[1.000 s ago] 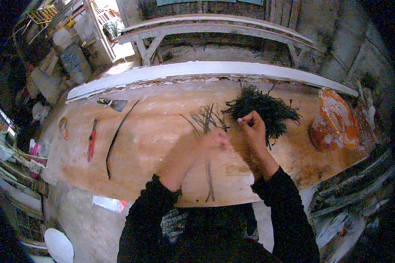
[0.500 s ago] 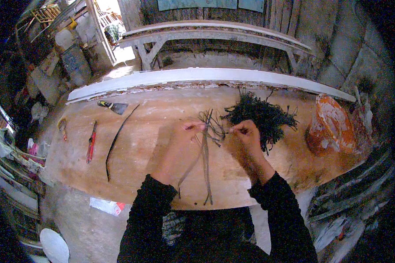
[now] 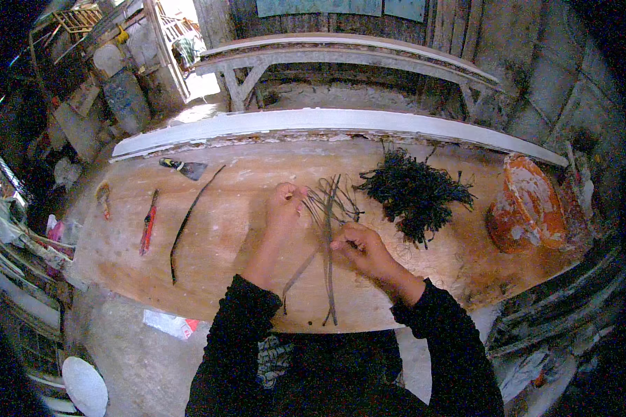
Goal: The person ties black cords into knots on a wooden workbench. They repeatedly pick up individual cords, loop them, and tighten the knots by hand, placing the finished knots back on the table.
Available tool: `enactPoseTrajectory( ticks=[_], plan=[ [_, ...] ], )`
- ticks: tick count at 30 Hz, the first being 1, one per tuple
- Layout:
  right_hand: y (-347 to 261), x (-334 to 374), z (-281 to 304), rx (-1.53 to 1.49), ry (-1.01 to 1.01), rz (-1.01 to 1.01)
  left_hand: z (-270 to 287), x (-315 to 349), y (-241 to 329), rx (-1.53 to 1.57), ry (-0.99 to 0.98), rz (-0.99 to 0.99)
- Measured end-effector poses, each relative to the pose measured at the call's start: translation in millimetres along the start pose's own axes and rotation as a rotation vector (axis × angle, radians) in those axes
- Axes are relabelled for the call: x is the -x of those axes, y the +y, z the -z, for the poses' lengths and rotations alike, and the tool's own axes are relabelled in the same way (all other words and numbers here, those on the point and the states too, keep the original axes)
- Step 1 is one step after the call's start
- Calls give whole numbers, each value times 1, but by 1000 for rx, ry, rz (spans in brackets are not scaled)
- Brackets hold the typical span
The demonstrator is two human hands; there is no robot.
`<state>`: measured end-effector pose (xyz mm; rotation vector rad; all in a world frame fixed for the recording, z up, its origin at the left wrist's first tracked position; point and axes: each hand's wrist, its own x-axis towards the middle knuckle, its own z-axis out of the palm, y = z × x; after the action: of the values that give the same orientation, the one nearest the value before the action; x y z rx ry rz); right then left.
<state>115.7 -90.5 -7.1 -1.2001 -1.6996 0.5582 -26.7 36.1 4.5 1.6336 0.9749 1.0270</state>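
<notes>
Thin dark cords (image 3: pixel 329 285) lie in a loose bunch at the middle of the wooden board, their long ends running toward its near edge and loops fanning out at the far end. My left hand (image 3: pixel 285 204) is closed at the left side of the bunch, pinching cord strands near the loops. Lower and to the right, my right hand (image 3: pixel 366 251) is also closed, thumb and finger pinched on a cord beside the long strands. Beyond my right hand sits a tangled pile of short black cords (image 3: pixel 419 196).
On the wooden board (image 3: pixel 222 299) at left lie a putty knife (image 3: pixel 183 168), a red-handled tool (image 3: pixel 148 222), a small curved tool (image 3: pixel 104 200) and a single black strip (image 3: pixel 185 226). An orange plaster-crusted bucket (image 3: pixel 506 224) stands at right. A white plank (image 3: pixel 313 121) borders the far side.
My right hand has moved down and slightly left, nearer the long cords. My left hand has shifted a little left and up, drawing back from the bunch's middle.
</notes>
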Motion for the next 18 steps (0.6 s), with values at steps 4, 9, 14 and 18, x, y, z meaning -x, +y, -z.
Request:
enactPoseTrajectory(
  ticks=[4, 9, 14, 18],
  plan=[
    [10, 2, 9, 139, 76, -66, 4, -6, 0, -78, -32, -32],
    [16, -8, 27, 295, 332, -157, 4, -9, -14, -301, -101, -173],
    [41, -8, 32, 367, 403, -241, -2, -5, -29, -615, -408, -570],
    [27, -7, 31, 481, 356, -294, -5, 6, -12, -669, -455, -361]
  ],
)
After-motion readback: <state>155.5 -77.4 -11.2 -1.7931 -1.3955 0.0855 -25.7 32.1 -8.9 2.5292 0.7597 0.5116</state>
